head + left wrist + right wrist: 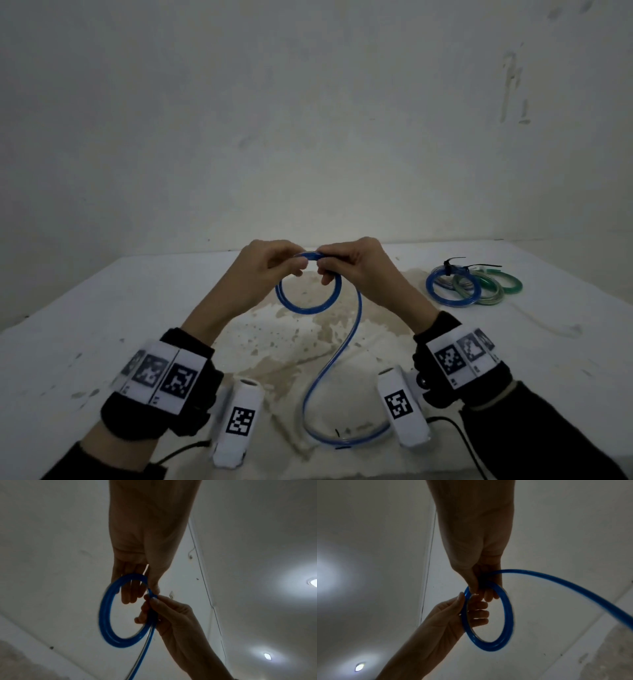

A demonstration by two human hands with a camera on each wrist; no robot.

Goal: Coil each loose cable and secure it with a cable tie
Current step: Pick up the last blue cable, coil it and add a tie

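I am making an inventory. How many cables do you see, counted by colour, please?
Blue cable: 2, one being coiled in both hands, one tied coil on the table
Pale clear cable: 1, coiled
Green cable: 1, coiled
Total: 4 cables

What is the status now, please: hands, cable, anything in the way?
Left hand and right hand both pinch the blue coil at its top. Tail still loose down to the table. No tie on it yet. Nothing in the way.

both hands [310, 265] pinch blue cable [308, 301] coil
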